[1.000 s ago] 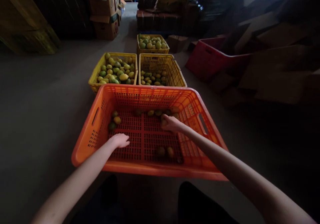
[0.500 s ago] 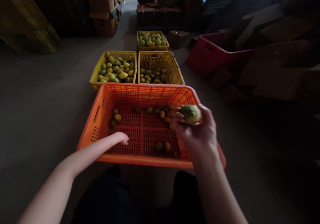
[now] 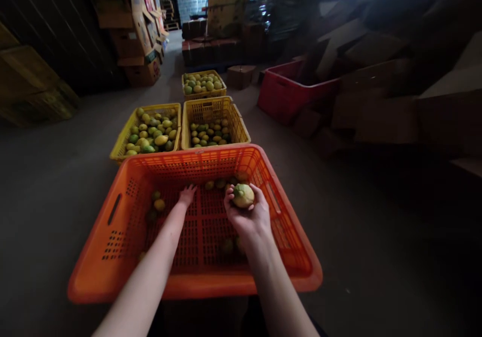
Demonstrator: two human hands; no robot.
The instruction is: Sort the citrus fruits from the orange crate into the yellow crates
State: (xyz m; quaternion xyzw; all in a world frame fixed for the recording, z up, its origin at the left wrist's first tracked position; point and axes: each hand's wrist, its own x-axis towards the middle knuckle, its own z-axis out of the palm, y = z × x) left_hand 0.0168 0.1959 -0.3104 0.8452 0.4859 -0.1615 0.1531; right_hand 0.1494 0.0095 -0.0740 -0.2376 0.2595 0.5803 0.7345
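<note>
A large orange basket with slotted walls stands in front of me, a few yellow-green fruits on its floor at the left and others along the back and near side. My right hand is wrapped round a pale green fruit, held up over the basket's right half. Inside the basket my left hand reaches toward the back, fingers spread. It lies beside a dark spot on the floor where a fruit may be, too dim to tell.
Behind the orange basket stand yellow crates holding yellow-green fruits, one further back. A red crate and a heap of cardboard lie to the right. Stacked boxes rise at the back left.
My left hand has moved forward in the basket and its fingers have spread. My right hand still holds the fruit, now further left in view. The whole view has shifted.
</note>
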